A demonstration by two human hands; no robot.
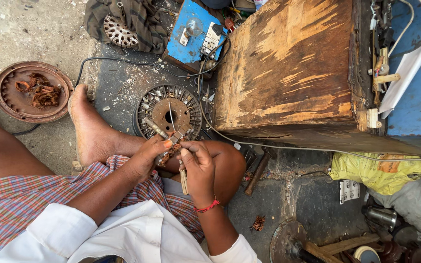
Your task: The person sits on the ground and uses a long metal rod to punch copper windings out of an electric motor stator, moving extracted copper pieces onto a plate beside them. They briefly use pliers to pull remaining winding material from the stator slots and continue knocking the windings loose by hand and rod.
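A round slotted fan stator (169,113) lies on the floor between my bare foot (87,127) and a wooden box. My left hand (149,155) grips a metal tool (156,128) whose tip rests on the stator's near rim. My right hand (197,163) is closed around a small wooden-handled tool (183,179), its working end at the same rim. Strands of copper wire (170,153) show between the two hands. My right wrist wears a red thread.
A rusty round cover (7,95) holding scrap copper wire sits at the left. A large worn wooden box (288,68) stands right of the stator. A blue board with a bulb and switches (191,31) lies behind. A hammer (258,170), yellow bag (376,171) and cables surround.
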